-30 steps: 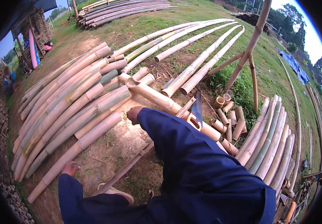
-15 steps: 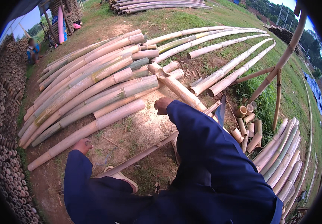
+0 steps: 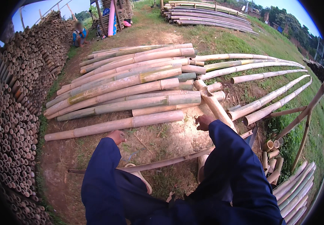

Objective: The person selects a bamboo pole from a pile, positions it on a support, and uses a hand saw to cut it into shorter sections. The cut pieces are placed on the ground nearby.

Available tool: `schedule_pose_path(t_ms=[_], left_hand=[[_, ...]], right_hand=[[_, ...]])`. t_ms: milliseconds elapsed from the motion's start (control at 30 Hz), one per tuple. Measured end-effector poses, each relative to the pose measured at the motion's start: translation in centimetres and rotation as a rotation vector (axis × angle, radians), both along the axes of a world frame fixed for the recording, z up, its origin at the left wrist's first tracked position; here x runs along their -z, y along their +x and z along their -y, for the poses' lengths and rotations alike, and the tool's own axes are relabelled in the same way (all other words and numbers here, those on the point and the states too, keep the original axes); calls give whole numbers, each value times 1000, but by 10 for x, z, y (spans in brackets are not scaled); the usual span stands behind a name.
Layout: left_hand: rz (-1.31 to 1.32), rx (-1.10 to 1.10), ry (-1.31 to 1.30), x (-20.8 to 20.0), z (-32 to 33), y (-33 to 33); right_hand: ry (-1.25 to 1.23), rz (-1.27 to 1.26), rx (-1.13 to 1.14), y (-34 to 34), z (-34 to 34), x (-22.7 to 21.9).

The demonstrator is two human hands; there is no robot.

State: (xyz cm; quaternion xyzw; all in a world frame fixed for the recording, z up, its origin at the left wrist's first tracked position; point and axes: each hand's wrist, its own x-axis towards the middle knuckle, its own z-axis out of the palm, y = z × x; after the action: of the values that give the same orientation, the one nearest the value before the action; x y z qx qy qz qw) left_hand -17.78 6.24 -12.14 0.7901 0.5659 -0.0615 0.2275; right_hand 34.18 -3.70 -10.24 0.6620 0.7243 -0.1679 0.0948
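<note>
Nearest me lies a single bamboo pole [image 3: 113, 126], pale with a darker left part, flat on the ground. My left hand [image 3: 117, 137] hangs by its near side, fingers loosely bent and apart, holding nothing; whether it touches the pole I cannot tell. Past the pole's right end, my right hand [image 3: 205, 122] is over pale sawdust [image 3: 190, 133], its fingers slack and apart with nothing in them. Close beyond that hand lies a thick bamboo piece with a cut-out top [image 3: 216, 105]. A saw blade [image 3: 251, 138] leans beside my right sleeve.
A heap of cut bamboo poles [image 3: 132, 80] lies ahead. A split bamboo strip [image 3: 177, 159] crosses at my feet. Short offcuts [image 3: 272, 157] and more poles [image 3: 297, 191] lie right; stacked bamboo [image 3: 19, 127] rises left. A person [image 3: 80, 35] sits far left.
The view has swung left, so the scene sits farther right in the picture. Both hands remain near the closest pole, free of any object. The poles have not moved.
</note>
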Motion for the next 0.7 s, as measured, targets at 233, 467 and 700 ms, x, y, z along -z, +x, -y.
schedule_pose_path(t_ms=[233, 467, 700], left_hand=[[-16, 4, -25, -2, 1, 5], [-74, -2, -57, -2, -1, 12], [-68, 48, 11, 3, 0, 7]], right_hand=[[77, -43, -17, 4, 3, 6], [39, -61, -67, 11, 0, 12], [-1, -16, -20, -1, 1, -1]])
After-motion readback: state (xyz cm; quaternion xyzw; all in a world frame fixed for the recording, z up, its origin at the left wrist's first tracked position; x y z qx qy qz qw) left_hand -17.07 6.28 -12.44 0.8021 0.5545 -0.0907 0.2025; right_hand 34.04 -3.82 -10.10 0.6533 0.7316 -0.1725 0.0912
